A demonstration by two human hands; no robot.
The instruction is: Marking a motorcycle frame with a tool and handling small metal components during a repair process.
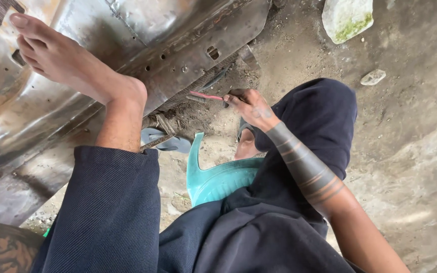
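Note:
My right hand (251, 106) reaches forward from the lower right and is closed on a thin red-handled tool (206, 95). The tool's tip points left at the lower edge of a large dented sheet-metal panel (178, 40). My bare foot (61, 60) presses flat on that panel at the upper left, with the dark trouser leg (112, 207) below it. My left hand is out of the picture; only a patterned forearm (1, 247) shows at the bottom left corner.
A teal plastic seat (213, 177) sits under me on the dirt ground. A grey flip-flop (165, 141) lies by the panel's edge. A large mossy stone (347, 17) and a small stone (373, 77) lie at the upper right.

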